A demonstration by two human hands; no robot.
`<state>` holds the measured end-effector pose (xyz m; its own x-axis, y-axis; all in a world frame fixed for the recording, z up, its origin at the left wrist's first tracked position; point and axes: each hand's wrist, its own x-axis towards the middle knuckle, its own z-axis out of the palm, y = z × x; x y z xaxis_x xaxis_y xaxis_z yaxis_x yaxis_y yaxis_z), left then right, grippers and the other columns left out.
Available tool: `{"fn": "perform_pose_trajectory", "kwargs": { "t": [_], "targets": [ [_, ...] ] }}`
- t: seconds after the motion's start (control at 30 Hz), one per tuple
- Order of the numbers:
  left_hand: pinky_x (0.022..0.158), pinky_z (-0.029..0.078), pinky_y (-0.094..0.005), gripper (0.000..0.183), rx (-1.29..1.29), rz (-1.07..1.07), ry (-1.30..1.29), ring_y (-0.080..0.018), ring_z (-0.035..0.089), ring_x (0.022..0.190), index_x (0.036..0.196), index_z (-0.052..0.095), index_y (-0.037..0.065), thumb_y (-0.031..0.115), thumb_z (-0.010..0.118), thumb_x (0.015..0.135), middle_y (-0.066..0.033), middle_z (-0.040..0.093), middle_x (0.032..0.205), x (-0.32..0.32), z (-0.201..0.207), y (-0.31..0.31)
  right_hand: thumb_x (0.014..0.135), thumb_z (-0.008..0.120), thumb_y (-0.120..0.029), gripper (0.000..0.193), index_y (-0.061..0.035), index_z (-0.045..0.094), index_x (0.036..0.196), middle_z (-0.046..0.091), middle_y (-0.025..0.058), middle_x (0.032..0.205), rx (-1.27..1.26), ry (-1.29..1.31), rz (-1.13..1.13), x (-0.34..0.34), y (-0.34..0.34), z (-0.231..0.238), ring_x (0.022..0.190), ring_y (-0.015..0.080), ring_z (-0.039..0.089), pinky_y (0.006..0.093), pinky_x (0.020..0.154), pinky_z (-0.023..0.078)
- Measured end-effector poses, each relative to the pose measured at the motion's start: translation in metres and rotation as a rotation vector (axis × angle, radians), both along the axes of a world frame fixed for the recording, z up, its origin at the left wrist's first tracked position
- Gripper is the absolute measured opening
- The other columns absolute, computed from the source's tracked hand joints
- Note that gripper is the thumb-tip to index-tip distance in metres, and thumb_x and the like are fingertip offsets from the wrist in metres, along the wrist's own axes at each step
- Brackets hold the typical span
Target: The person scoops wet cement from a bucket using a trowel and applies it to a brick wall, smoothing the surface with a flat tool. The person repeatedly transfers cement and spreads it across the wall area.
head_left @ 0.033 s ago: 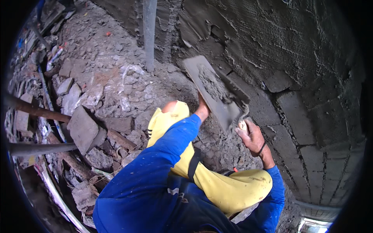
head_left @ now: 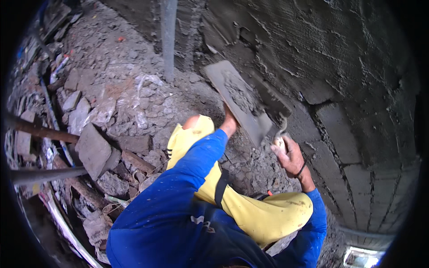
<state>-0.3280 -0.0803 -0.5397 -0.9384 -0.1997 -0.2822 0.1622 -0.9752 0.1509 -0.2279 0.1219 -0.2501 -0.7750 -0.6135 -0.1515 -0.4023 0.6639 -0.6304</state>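
A flat grey rectangular mortar board [head_left: 256,129] is held up in front of the wall, with a heap of wet mortar [head_left: 240,91] along its top. My left hand [head_left: 229,120] supports it from underneath, the fingers hidden behind the board. My right hand [head_left: 292,157] is closed round the pale handle of a plastering trowel [head_left: 273,99]. Its long dark blade lies between the board's right edge and the wall, close to the mortar. A curved metal neck joins blade and handle.
The block wall [head_left: 337,129] on the right is partly coated with wet plaster [head_left: 304,40]. A metal pole [head_left: 169,40] stands ahead beside the wall. Rubble [head_left: 143,105], a broken slab [head_left: 94,149] and bars [head_left: 44,129] lie to the left.
The trowel blade has shifted slightly right and down relative to the board, and a gap shows between the board's near corner and the handle. The board sits slightly farther left.
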Motion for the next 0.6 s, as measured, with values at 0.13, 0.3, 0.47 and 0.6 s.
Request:
{"fn": "perform_pose_trajectory", "kwargs": {
  "t": [0.13,0.3,0.47,0.6],
  "targets": [
    [0.107,0.045,-0.0457,0.063,0.03,-0.122,-0.035,-0.0264,0.053,0.124,0.14,0.049,0.009,0.058,0.04,0.1,-0.0072,0.056,0.136,0.007,0.051,0.006,0.094,0.063,-0.022,0.021,-0.0045,0.053,0.091,0.05,0.0056,0.073,-0.233,0.078,-0.163,0.002,-0.005,0.027,0.067,0.0163,0.047,0.0333,0.063,0.043],
    [0.109,0.042,-0.041,0.075,-0.283,-0.123,0.049,-0.0245,0.049,0.128,0.147,0.041,0.012,0.066,0.045,0.096,-0.0051,0.051,0.141,0.018,0.027,-0.009,0.096,0.059,-0.02,0.019,-0.0031,0.052,0.093,0.048,0.0058,0.071,-0.224,0.08,-0.2,0.01,-0.027,0.05,0.064,0.0157,0.047,0.0315,0.061,0.043],
    [0.108,0.044,-0.0422,0.068,-0.19,-0.19,0.065,-0.0255,0.051,0.128,0.148,0.04,0.01,0.057,0.046,0.099,-0.0088,0.051,0.143,0.046,0.062,-0.038,0.095,0.066,-0.025,0.026,-0.0008,0.055,0.098,0.055,0.0149,0.066,0.016,0.348,-0.01,-0.012,-0.003,0.04,0.055,0.0306,0.055,0.0389,0.055,0.044],
    [0.108,0.044,-0.043,0.066,-0.26,-0.111,0.084,-0.0272,0.052,0.128,0.147,0.041,0.01,0.056,0.042,0.101,-0.0113,0.052,0.142,0.047,0.05,-0.067,0.096,0.062,-0.041,0.041,-0.0006,0.057,0.101,0.061,0.0213,0.066,0.388,0.404,0.146,-0.036,0.0,0.024,0.061,0.038,0.064,0.0466,0.056,0.049]
  ]
}}
